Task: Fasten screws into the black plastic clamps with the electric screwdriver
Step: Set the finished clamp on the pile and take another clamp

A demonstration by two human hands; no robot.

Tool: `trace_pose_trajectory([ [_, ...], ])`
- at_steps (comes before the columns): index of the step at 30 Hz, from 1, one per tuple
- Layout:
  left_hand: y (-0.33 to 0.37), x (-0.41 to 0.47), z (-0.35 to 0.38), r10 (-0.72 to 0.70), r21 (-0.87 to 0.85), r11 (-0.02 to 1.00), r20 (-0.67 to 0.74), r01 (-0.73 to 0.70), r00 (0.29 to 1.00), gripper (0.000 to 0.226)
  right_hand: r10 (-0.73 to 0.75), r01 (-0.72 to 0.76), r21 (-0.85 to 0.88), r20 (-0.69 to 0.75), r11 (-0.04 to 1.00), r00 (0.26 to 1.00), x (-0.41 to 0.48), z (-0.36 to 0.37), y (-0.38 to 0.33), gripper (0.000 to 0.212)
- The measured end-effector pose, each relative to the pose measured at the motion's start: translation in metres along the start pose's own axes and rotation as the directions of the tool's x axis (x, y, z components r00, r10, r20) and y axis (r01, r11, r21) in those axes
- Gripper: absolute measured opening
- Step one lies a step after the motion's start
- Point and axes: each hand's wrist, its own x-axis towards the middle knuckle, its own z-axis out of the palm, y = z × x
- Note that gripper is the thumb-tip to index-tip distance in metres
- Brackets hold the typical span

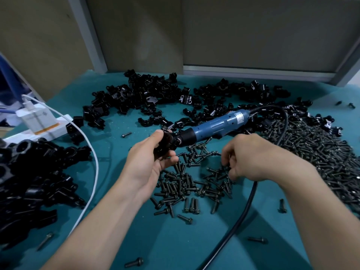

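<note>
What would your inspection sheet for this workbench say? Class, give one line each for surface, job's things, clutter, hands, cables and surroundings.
Surface: teal mat.
Job's things: blue screwdriver lying down; clamp heaps; loose screws.
Clutter: white power strip with charger.
Hands: left hand holds a clamp; right hand fingers in the screws, grip unclear.
Cables: black cord, white cable.
Surroundings: grey panels behind.

The right hand (251,156) hides whichever screw its fingertips pinch.
</note>
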Motion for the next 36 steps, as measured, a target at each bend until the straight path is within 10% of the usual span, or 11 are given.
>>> trace_pose_trajectory([
  [22,-0.002,0.004,-0.004,0.016,0.170,0.984,0.231,-0.056,0.973,0.027,-0.206,0.168,-0.223,-0.160,0.960,0.965,-0.003,0.035,-0.038,0.020],
  [27,-0.002,0.003,-0.005,0.021,0.162,0.984,0.322,-0.077,0.946,0.037,-0.195,0.236,0.180,-0.221,0.955,0.956,0.001,0.020,-0.025,0.021],
  [31,-0.002,0.002,-0.006,0.006,0.183,0.979,0.417,-0.090,0.909,0.046,-0.104,0.382,0.654,-0.422,0.653,0.901,0.000,0.016,-0.024,0.011],
  [36,-0.003,0.003,-0.005,-0.001,0.254,0.960,0.420,-0.117,0.908,0.052,-0.128,0.395,0.724,-0.396,0.565,0.909,0.004,0.018,-0.023,0.018],
])
